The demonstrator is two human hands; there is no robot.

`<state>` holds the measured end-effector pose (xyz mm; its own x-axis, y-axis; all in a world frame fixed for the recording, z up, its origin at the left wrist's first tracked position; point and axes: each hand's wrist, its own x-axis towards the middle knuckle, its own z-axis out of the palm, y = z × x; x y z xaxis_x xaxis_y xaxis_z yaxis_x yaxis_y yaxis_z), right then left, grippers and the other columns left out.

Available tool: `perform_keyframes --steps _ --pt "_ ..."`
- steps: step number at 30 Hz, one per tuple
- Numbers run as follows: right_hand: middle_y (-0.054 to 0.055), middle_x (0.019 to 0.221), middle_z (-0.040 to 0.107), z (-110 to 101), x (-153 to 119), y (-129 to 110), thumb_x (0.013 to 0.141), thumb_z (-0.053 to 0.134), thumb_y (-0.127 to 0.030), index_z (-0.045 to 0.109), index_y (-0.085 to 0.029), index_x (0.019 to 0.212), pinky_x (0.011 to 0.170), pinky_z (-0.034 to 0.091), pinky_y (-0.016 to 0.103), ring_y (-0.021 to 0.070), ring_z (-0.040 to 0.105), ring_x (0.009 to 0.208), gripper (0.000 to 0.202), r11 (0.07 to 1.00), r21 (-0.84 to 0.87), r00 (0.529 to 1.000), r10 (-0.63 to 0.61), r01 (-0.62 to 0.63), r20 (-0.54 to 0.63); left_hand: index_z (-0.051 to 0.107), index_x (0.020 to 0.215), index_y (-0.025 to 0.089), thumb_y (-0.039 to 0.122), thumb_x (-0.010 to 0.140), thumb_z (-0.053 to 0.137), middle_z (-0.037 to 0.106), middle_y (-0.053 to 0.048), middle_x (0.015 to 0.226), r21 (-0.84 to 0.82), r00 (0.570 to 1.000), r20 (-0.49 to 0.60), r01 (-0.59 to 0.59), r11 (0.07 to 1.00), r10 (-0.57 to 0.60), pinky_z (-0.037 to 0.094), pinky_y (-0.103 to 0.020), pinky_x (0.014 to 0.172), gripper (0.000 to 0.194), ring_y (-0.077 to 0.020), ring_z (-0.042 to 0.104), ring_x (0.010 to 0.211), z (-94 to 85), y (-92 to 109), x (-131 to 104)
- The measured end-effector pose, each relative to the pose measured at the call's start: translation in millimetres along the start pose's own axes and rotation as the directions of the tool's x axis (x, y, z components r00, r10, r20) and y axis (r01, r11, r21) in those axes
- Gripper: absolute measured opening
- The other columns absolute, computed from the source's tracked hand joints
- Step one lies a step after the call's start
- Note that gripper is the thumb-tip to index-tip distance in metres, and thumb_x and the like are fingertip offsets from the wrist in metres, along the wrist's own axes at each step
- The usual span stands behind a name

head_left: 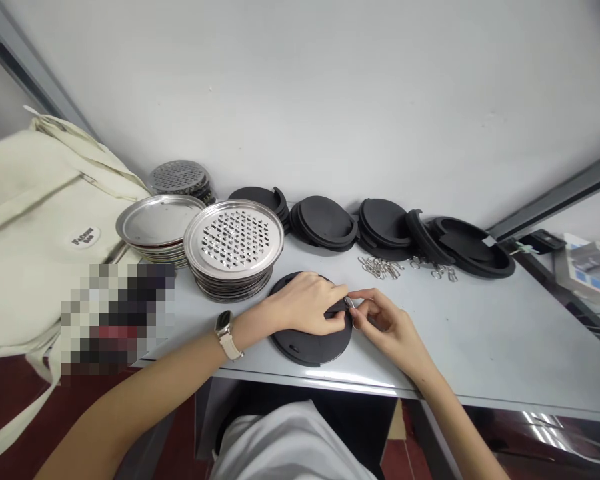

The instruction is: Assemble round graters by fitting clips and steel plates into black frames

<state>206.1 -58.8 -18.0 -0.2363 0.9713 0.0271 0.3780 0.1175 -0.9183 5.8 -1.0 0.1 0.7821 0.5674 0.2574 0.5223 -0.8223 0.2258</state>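
Observation:
A round black disc (pixel 313 349) lies on the table near its front edge. Across its top, my left hand (pixel 310 303) is closed on the disc's right edge, thumb and fingers pinching a raised black part there. My right hand (pixel 383 323) pinches a small metal ring clasp (pixel 351 304) between thumb and fingertips, right against that edge. Whether the clasp passes through the disc is too small to tell. Behind my right hand lies a small heap of metal ring clasps (pixel 381 268).
Stacked round metal grater plates (pixel 234 240) and plain metal discs (pixel 160 220) stand at the left, beside a cream bag (pixel 30 220). Black disc stacks (pixel 325 221) line the wall, with a larger black ring-shaped piece (pixel 497 263) at the right. The grey table (pixel 480 333) has a front edge close to me.

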Motion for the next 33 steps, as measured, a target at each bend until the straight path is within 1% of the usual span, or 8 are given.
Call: perform_keyframes --steps 8,19,28,33 --pt "-0.004 0.065 0.057 -0.5 1.5 1.5 0.093 0.058 -0.037 0.052 -0.022 0.116 0.069 0.046 0.027 0.0142 0.056 0.065 0.028 0.993 0.091 0.996 0.07 -0.075 0.048 0.056 0.088 0.018 0.033 0.085 0.052 0.066 -0.002 0.069 -0.019 1.0 0.0 -0.025 1.0 0.025 0.041 -0.03 0.062 0.016 -0.0193 0.062 0.064 -0.3 -1.1 -0.6" --pt "-0.005 0.064 0.059 -1.0 0.9 -1.4 0.092 0.06 -0.038 0.053 -0.021 0.113 0.07 0.049 0.027 0.0139 0.058 0.063 0.028 0.98 0.155 0.987 0.107 -0.124 0.117 0.057 0.087 0.018 0.035 0.085 0.052 0.064 -0.001 0.066 -0.035 0.998 0.013 -0.066 0.997 0.066 0.041 -0.03 0.061 0.018 -0.019 0.062 0.062 -1.3 -2.0 -1.5" --pt "-0.005 0.064 0.058 -0.1 0.6 -1.7 0.092 0.058 -0.039 0.051 -0.022 0.117 0.069 0.049 0.028 0.0149 0.058 0.063 0.03 0.991 0.101 0.993 0.077 -0.086 0.085 0.056 0.085 0.018 0.033 0.085 0.051 0.063 -0.002 0.065 -0.033 0.995 0.018 -0.093 0.995 0.094 0.041 -0.03 0.061 0.016 -0.019 0.061 0.061 -1.9 -2.5 -1.1" --pt "-0.006 0.061 0.052 0.4 -0.1 -1.4 0.094 0.054 -0.04 0.049 -0.023 0.12 0.066 0.047 0.028 0.015 0.054 0.06 0.031 0.996 0.063 0.994 0.065 -0.07 0.085 0.057 0.086 0.018 0.032 0.084 0.052 0.063 -0.002 0.065 -0.03 0.995 0.021 -0.097 0.995 0.098 0.042 -0.03 0.061 0.015 -0.0197 0.061 0.061 -2.6 -2.7 -1.1"
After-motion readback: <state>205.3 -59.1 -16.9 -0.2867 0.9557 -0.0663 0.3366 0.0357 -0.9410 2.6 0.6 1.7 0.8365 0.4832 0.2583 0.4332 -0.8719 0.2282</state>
